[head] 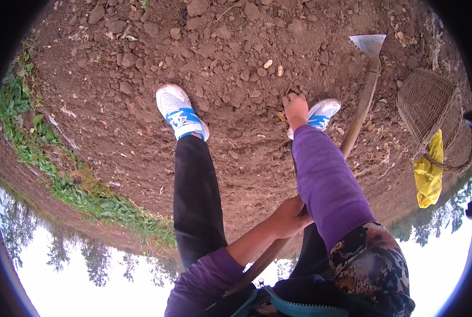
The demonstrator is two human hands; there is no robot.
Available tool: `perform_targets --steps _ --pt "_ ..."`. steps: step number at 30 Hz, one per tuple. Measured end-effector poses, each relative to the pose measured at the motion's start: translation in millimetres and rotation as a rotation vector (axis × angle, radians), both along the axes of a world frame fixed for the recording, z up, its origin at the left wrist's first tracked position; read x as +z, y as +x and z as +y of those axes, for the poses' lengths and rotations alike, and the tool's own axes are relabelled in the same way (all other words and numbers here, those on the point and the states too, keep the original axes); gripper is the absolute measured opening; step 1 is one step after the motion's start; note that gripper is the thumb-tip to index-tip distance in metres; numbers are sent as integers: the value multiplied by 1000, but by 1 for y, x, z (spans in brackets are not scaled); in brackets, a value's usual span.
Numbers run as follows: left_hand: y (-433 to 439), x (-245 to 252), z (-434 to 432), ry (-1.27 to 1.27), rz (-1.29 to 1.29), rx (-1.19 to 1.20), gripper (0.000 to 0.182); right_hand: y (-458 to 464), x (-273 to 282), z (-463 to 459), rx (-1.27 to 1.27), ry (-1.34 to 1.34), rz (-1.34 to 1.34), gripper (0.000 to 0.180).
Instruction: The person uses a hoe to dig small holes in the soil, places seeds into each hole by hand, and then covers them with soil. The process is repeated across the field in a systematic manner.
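Note:
My left hand (287, 219) is wrapped around the wooden handle of a hoe (359, 113), which slants up and to the right past my right forearm. The hoe's metal blade (370, 43) lies on the brown soil. Beside my right shoe (323, 113), my right hand (296, 107) reaches down to the loose earth with its fingers bent. Its fingertips are at the soil, and whether they pinch anything is unclear. Just beyond that hand, two pale peanuts in the shell, one (268, 63) left of the other (280, 70), rest on the ground.
A woven wicker basket (430, 105) lies tipped at the right, with a yellow plastic bag (429, 174) by its handle. My left shoe (180, 111) stands among soil clods (128, 59). Green leafy plants (57, 162) run along the left, with trees beyond.

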State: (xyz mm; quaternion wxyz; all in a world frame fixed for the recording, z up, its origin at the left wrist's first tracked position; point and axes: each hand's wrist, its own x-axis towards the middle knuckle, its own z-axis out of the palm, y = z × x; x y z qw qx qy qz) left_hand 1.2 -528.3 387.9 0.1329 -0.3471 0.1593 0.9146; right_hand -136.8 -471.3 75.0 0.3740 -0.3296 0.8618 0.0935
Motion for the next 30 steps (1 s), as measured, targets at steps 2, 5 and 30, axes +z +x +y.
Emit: perform_targets --steps 2,5,30 --pt "-2 -1 -1 -100 -35 -11 46 -3 5 -11 64 5 18 25" --pt "-5 -2 -3 -138 -60 -105 50 -12 12 -37 -97 -136 -25 23" --pt "-7 -4 1 -283 -127 -142 48 14 19 -142 350 -304 -27 20"
